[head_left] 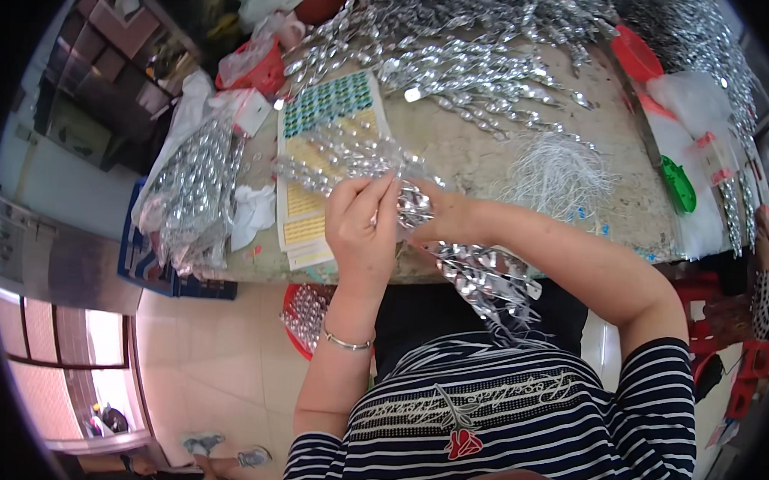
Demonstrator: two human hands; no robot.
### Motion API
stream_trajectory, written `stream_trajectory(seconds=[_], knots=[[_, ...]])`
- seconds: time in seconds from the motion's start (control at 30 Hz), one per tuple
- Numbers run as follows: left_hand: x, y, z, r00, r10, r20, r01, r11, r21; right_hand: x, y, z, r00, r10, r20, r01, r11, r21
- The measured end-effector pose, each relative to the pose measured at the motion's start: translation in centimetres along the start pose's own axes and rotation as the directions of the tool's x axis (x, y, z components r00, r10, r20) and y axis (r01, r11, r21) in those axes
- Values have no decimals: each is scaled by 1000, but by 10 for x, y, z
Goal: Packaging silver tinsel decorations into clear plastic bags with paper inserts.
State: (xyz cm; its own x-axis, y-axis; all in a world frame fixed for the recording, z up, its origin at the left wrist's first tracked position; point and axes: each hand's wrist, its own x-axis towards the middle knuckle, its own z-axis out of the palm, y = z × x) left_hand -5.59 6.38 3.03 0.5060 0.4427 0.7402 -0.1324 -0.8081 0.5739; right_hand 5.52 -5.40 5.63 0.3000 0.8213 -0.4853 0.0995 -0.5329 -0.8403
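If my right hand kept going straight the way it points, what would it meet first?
Besides the silver strands it holds, your right hand would likely meet your left hand first, though depth is unclear.

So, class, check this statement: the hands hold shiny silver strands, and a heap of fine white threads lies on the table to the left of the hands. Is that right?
Not quite: the side is wrong. The head view shows the hands holding shiny silver strands, and a heap of fine white threads on the table to their right.
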Motion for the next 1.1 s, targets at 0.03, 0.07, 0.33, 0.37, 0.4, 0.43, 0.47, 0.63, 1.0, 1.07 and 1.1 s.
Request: stream_trajectory(seconds=[0.03,0.07,0.33,0.37,0.4,0.43,0.47,0.63,1.0,1.07,1.1], knots=[[-1,2,-1,1000,-23,-1,23,1000,7,5,-1,1,1000,-7,-22,7,1000,-1],[-1,4,2,1000,-1,-1,1,1000,-19,13,4,-2,999,-26,-43,23,997,-75],[-1,9,11,999,6,49,-6,1000,6,77,18,-1,902,-302,-309,31,758,-652],[-2,7,12,999,23,29,-23,1000,-9,77,6,-4,937,-246,-247,-17,675,-737],[-2,6,13,1000,7,19,-7,1000,9,74,-2,-1,943,-248,-222,1,668,-744],[-3,6,14,999,37,15,-37,999,8,70,-7,2,937,-251,-244,-30,638,-769],[-2,6,14,997,73,14,-73,997,5,69,-10,2,927,-259,-273,-63,609,-791],[-6,11,16,998,57,2,-57,998,-27,123,27,-9,877,-449,-170,179,634,-752],[-16,14,5,994,-112,-17,106,972,-209,132,-18,12,771,-467,-433,2,682,-732],[-11,9,5,996,-80,-49,69,981,-183,139,-21,12,753,-454,-477,-26,703,-711],[-11,8,4,995,-50,-85,36,987,-158,144,-23,15,719,-483,-499,-36,692,-721]])
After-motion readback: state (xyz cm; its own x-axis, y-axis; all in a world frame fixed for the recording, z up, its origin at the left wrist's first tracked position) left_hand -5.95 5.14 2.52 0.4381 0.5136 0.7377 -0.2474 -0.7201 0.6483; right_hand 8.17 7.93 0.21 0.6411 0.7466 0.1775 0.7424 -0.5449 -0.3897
